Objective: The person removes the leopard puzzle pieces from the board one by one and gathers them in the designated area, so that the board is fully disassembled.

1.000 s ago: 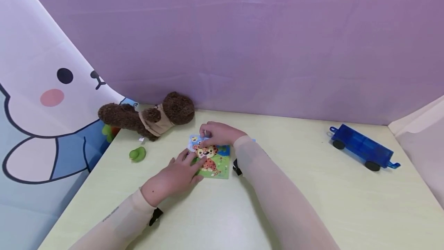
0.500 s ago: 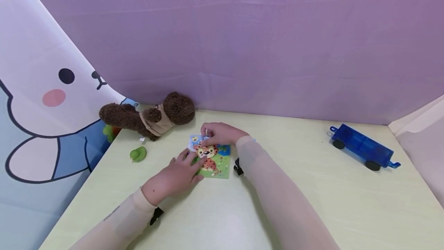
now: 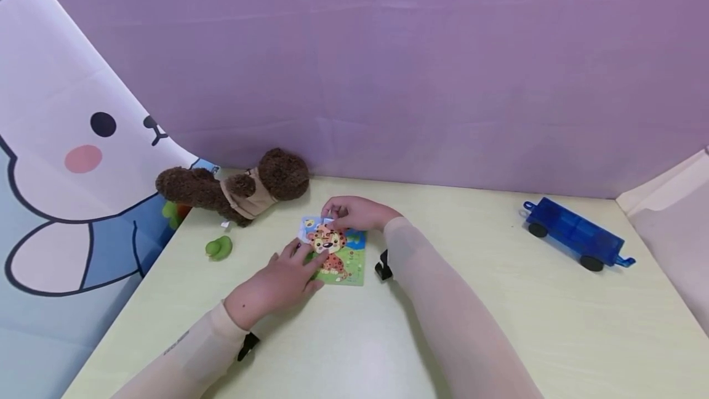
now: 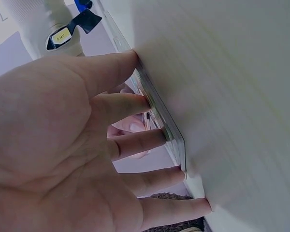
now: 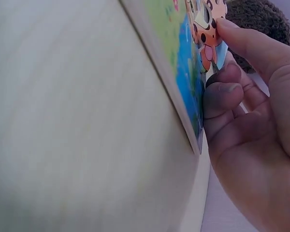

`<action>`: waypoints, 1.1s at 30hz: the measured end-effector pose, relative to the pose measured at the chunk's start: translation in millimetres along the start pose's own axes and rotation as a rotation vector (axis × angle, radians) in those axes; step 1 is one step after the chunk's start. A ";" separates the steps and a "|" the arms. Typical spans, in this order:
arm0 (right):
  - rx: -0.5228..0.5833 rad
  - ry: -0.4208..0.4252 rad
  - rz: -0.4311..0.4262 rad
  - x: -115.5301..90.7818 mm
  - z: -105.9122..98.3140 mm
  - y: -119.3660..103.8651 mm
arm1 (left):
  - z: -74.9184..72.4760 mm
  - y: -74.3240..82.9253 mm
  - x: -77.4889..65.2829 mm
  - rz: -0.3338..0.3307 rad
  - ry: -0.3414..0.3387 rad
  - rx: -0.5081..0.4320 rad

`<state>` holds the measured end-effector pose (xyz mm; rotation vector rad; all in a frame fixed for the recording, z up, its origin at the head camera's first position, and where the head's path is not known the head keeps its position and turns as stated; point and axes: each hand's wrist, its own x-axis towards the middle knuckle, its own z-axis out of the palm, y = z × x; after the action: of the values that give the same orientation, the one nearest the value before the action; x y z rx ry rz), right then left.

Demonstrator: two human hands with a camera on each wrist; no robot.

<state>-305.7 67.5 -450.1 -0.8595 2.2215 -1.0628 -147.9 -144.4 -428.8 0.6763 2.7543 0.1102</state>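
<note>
A leopard picture puzzle board [image 3: 354, 268] lies on the pale table in the head view. Along its left and near edges rests my left hand [image 3: 279, 281], fingers spread. The left wrist view shows the fingertips [image 4: 157, 137] at the board's edge, with nothing gripped. At the far side of the board my right hand [image 3: 362, 214] pinches an orange spotted puzzle piece [image 5: 208, 40] between thumb and fingers. That piece, with part of the leopard's head and ear, is tilted up from the board in the right wrist view. The hand covers the board's far edge in the head view.
A brown plush toy [image 3: 244, 189] in a beige top lies behind and left of the board. Nearer stands a small green rubber duck [image 3: 219, 247]. Far right is a blue toy wagon [image 3: 576, 233] with black wheels. A purple cloth [image 3: 388, 79] hangs behind the table.
My right hand has shifted very slightly right, and its wrist has turned a little, with the fingers still at the piece. The left hand keeps its place on the board.
</note>
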 end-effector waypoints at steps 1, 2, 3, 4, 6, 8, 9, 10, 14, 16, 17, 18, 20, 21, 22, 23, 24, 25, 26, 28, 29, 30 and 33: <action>-0.003 0.002 -0.001 -0.1 0.1 0.1 | -0.4 0.3 -0.5 0.000 0.002 -0.001; -0.005 0.005 0.000 -0.2 0.1 0.3 | -0.8 0.5 -1.0 0.000 0.003 -0.004; -0.004 0.005 0.001 -0.7 0.2 0.3 | -0.8 0.4 -1.1 -0.002 0.002 -0.005; -0.004 0.006 0.003 -1.1 0.2 0.3 | -1.1 0.5 -1.4 -0.001 0.003 -0.006; 0.001 0.007 0.003 -1.9 0.4 0.2 | -1.2 0.5 -1.7 0.000 0.005 -0.006; 0.010 0.007 -0.001 -2.7 0.8 0.1 | -0.6 0.1 -1.6 0.000 0.006 -0.006; 0.012 0.009 -0.004 -3.1 1.1 0.1 | -0.3 0.1 -1.5 -0.001 0.005 -0.006; 0.014 0.012 -0.008 -3.1 1.3 0.2 | 0.1 -0.1 -1.3 -0.002 0.004 -0.006; 0.029 0.025 -0.027 -3.0 2.0 1.3 | 2.1 -0.9 -0.6 -0.002 0.001 -0.008; 0.037 0.034 -0.034 -3.0 2.0 1.8 | 2.4 -1.2 -0.4 0.001 0.004 -0.006; 0.040 0.038 -0.037 -3.1 1.8 1.7 | 2.4 -1.5 -0.5 0.002 0.005 -0.004; 0.040 0.044 -0.039 -3.2 1.6 1.6 | 2.4 -1.8 -0.5 0.004 0.008 -0.002; 0.052 0.051 -0.043 -3.0 1.9 1.8 | 2.2 -2.3 -1.0 0.007 0.009 0.005; 0.058 0.053 -0.044 -3.1 2.0 1.8 | 2.0 -2.6 -1.3 0.006 0.008 0.008; 0.063 0.057 -0.045 -3.4 1.7 1.7 | 1.8 -2.7 -1.3 0.008 0.009 0.012; 0.068 0.059 -0.046 -3.7 1.5 1.6 | 1.6 -2.8 -1.5 0.007 0.007 0.016; 0.073 0.062 -0.047 -3.9 1.2 1.6 | 1.4 -2.8 -1.5 0.008 0.007 0.020; 0.075 0.067 -0.047 -4.0 1.1 1.7 | 1.1 -2.8 -1.6 0.006 0.005 0.024; 0.076 0.071 -0.047 -4.4 1.0 1.6 | 0.8 -2.6 -1.5 0.005 0.005 0.025; 0.076 0.084 -0.045 -5.4 1.0 1.1 | 0.5 -2.4 -1.3 0.005 0.003 0.027; 0.074 0.092 -0.044 -5.9 1.2 1.1 | 0.2 -2.0 -1.4 0.004 0.001 0.026; 0.077 0.100 -0.043 -6.4 1.6 1.1 | -0.2 -1.6 -1.5 0.003 0.000 0.025; 0.103 0.118 -0.037 -8.0 3.6 0.8 | -1.0 -0.4 -2.5 0.003 -0.005 0.012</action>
<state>-298.3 72.0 -451.2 -0.8157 2.2318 -1.2631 -146.3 -145.9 -427.3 0.6824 2.7519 0.0930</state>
